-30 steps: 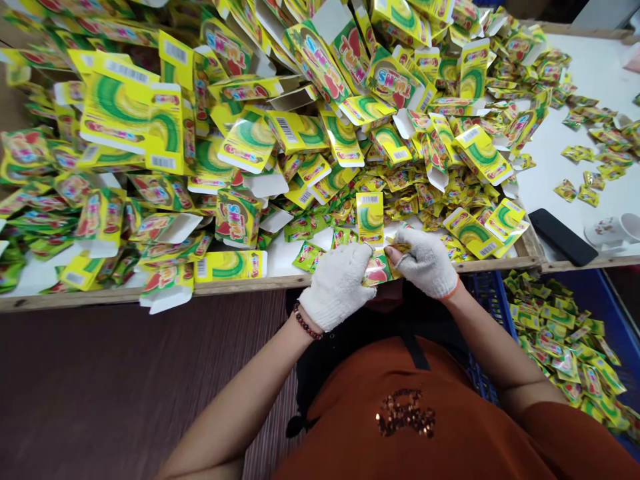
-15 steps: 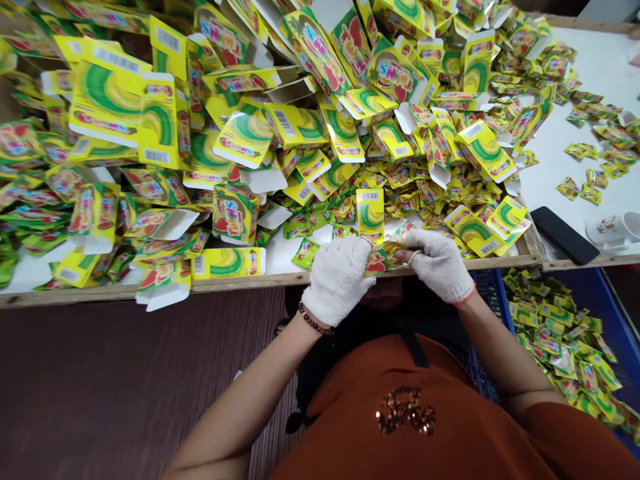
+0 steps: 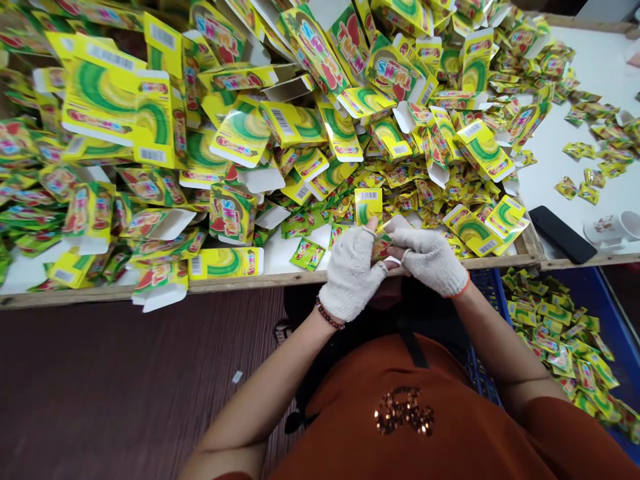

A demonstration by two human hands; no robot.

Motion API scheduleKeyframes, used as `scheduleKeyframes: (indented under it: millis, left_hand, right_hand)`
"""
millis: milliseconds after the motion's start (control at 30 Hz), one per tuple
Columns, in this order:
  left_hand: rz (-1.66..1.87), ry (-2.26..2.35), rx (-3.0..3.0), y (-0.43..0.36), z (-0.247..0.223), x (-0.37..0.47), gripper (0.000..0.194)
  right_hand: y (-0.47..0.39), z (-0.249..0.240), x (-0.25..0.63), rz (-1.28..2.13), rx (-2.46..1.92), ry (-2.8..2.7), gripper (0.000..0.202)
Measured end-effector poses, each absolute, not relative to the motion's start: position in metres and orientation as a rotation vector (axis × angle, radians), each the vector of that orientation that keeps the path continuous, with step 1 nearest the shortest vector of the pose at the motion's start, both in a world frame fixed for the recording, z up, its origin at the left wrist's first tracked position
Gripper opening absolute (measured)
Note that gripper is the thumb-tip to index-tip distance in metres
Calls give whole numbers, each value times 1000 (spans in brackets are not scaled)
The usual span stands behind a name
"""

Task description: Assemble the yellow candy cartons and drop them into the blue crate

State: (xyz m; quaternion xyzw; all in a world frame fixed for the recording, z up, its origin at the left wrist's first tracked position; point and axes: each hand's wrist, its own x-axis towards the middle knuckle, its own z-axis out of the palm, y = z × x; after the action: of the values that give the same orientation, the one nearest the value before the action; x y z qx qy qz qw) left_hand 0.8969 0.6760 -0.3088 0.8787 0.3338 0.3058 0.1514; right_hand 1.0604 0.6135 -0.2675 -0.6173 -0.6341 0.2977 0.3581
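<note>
In white fingertip-less gloves, my left hand [image 3: 351, 272] and my right hand [image 3: 429, 260] meet at the table's front edge. Between them is a small printed candy box [image 3: 381, 247], its white flaps showing. My left fingers are closed on the box's left side. The right fingers pinch its other end near the flaps, and they hide much of it. Just beyond my left hand lies a yellow box [image 3: 369, 200] with a barcode. A green candy packet [image 3: 307, 254] rests on the white table to the left of that hand.
Heaped boxes [image 3: 235, 133] and small packets cover the table behind my hands. A wooden rim [image 3: 240, 283] runs along its front. To the right are a black phone [image 3: 563, 233] and a white mug [image 3: 611, 230]. Below stands a blue crate [image 3: 617, 333] holding packed boxes.
My left hand has shifted right, closer to my right hand. The box's white flaps now show between the hands, and the green packet at left is more exposed.
</note>
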Motion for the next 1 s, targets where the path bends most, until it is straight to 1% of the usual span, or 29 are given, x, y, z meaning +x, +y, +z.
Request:
scheduleKeyframes:
  millis: [67, 167, 233, 300, 367, 433, 533, 633, 700, 800, 833, 933, 1000]
  left_hand:
    - [918, 829, 2405, 679, -310, 900, 48]
    - [970, 855, 2139, 686, -316, 900, 41]
    - [1015, 891, 1929, 690, -324, 899, 41]
    - [1034, 870, 1788, 693, -334, 897, 42]
    - [1031, 817, 1762, 696, -340, 894, 38]
    - [1032, 777, 1839, 701, -340, 890, 31]
    - [1060, 743, 2009, 710, -333, 886, 19]
    - [1049, 727, 2018, 718, -324, 885, 10]
    - [995, 718, 1872, 720, -322, 887, 14]
    - [960, 680, 1655, 721, -324, 890, 33]
    - [970, 683, 1670, 721, -325, 890, 32]
    - [1024, 699, 1931, 722, -325, 887, 13]
    - [1035, 658, 2056, 722, -322, 883, 15]
  right_hand:
    - [622, -264, 1067, 582, -1581, -1823, 19]
    - [629, -267, 1073, 454, -1521, -1977, 27]
    - [630, -278, 1074, 333, -1484, -1862, 25]
    - [629, -292, 1072, 267, -1462, -1624, 18]
    - [628, -306, 1069, 337, -1457, -1426, 17]
    - [629, -316, 1065, 455, -1452, -1344, 19]
    - [633, -321, 1062, 488, -1471, -1366, 14]
    - [638, -320, 1061, 479, -1513, -1433, 15]
    - [642, -320, 1060, 508, -1492, -1403, 17]
    - [644, -323, 1059, 512, -1426, -1356, 27]
    - [643, -324, 1060, 477, -1427, -1389, 26]
    - [640, -320, 1062, 342, -1440, -1577, 18]
    - [637, -315, 1064, 303, -1433, -1669, 22]
